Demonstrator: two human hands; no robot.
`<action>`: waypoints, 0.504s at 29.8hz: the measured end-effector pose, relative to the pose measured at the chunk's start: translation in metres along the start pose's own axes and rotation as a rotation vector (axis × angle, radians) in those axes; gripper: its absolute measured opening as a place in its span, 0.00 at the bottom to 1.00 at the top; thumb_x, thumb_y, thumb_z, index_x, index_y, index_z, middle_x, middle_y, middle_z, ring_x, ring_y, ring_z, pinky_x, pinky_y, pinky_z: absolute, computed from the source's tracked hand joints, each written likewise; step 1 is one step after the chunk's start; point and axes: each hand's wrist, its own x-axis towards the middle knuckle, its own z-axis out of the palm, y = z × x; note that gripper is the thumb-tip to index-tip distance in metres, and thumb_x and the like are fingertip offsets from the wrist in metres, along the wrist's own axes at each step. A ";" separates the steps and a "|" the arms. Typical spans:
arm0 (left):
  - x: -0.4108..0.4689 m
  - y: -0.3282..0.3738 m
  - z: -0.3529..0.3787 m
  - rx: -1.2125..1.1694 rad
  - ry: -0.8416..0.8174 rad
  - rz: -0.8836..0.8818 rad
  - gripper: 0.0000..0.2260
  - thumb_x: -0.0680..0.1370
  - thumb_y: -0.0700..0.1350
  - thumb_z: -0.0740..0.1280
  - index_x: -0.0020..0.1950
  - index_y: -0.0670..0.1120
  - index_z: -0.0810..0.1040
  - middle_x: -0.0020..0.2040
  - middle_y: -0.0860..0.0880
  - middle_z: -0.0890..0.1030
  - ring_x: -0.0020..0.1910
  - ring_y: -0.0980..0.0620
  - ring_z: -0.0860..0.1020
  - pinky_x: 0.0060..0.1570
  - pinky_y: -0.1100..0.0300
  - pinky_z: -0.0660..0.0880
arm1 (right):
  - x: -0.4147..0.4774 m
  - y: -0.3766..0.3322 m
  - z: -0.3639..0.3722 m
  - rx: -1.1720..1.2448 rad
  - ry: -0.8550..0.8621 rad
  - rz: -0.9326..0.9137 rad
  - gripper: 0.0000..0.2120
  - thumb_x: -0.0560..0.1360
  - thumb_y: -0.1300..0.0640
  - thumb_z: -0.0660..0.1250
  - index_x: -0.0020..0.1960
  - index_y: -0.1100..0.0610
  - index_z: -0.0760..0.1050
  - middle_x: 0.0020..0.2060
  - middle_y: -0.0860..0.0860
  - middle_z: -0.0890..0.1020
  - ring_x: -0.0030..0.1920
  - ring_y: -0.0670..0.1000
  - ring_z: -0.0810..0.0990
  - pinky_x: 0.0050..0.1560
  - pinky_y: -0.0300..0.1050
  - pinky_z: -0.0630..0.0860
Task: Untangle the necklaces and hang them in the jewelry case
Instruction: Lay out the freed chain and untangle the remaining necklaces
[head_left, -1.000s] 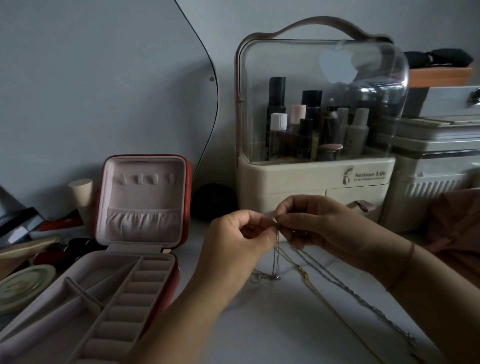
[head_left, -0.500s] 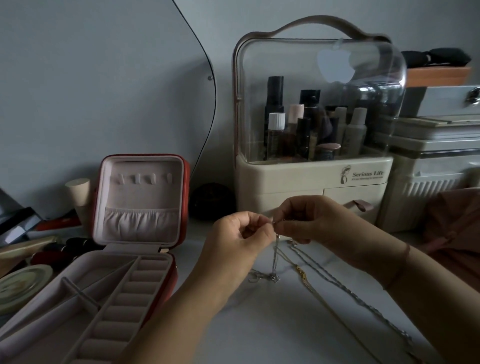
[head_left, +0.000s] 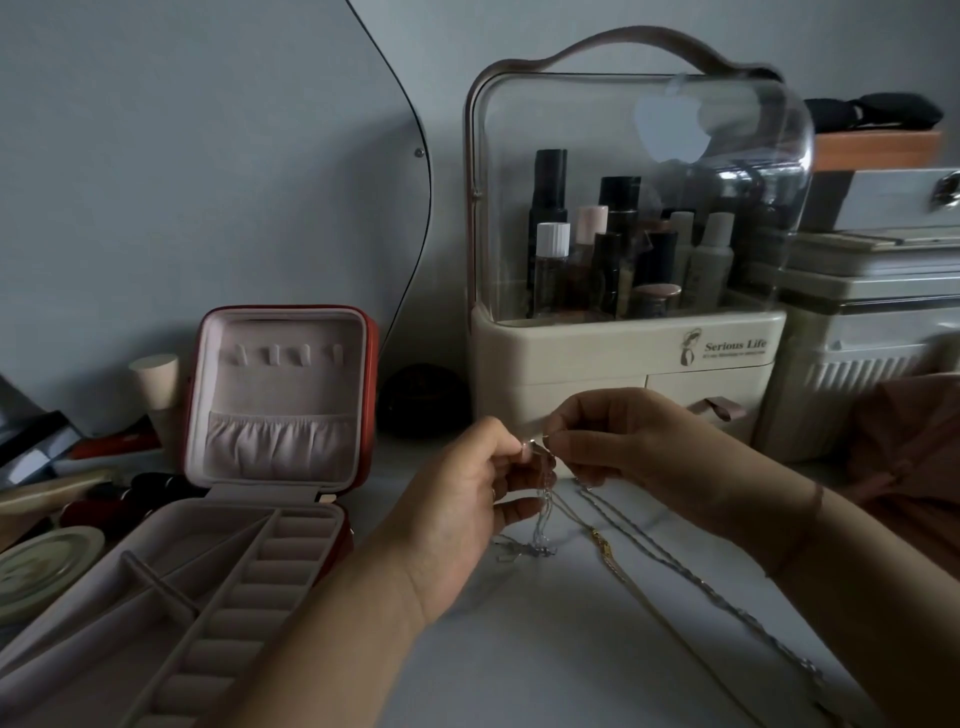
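My left hand (head_left: 467, 499) and my right hand (head_left: 623, 441) meet above the white tabletop, and both pinch the top of a thin silver necklace (head_left: 543, 525). Its doubled chain hangs down to a small tangle lying on the table. To the right of it lie a gold necklace (head_left: 613, 561) and a twisted silver necklace (head_left: 727, 597), running toward the lower right. The red jewelry case (head_left: 280, 405) stands open at the left. Its upright lid has a row of hooks and a gathered pocket, and nothing hangs on them.
A cream cosmetics organiser (head_left: 628, 353) with a clear dome and bottles stands right behind my hands. A white ribbed box (head_left: 857, 364) is at the right, pink cloth (head_left: 914, 452) by it. Tins, a cone-shaped item (head_left: 156, 379) and small clutter crowd the left edge.
My hands stay together on the silver necklace, with only small finger shifts. The whole view has drifted slightly.
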 end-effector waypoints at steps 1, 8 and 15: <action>0.000 0.001 -0.001 -0.018 -0.014 -0.009 0.08 0.70 0.45 0.60 0.31 0.46 0.75 0.37 0.47 0.79 0.41 0.52 0.77 0.45 0.56 0.71 | 0.000 0.001 -0.001 0.027 0.004 0.007 0.05 0.75 0.62 0.64 0.44 0.59 0.78 0.32 0.51 0.78 0.34 0.48 0.73 0.37 0.39 0.72; 0.001 0.002 -0.004 0.017 0.054 0.007 0.09 0.63 0.49 0.67 0.38 0.45 0.78 0.38 0.49 0.81 0.39 0.54 0.80 0.44 0.58 0.72 | 0.000 0.000 -0.012 0.251 0.022 0.042 0.07 0.70 0.58 0.66 0.44 0.61 0.77 0.33 0.52 0.78 0.33 0.47 0.74 0.36 0.37 0.73; -0.003 -0.004 -0.002 0.232 0.044 0.103 0.16 0.62 0.54 0.71 0.46 0.51 0.84 0.42 0.55 0.84 0.48 0.57 0.80 0.49 0.61 0.73 | -0.001 -0.001 -0.008 0.233 -0.037 0.021 0.06 0.68 0.58 0.68 0.42 0.61 0.79 0.31 0.52 0.76 0.32 0.47 0.71 0.34 0.37 0.70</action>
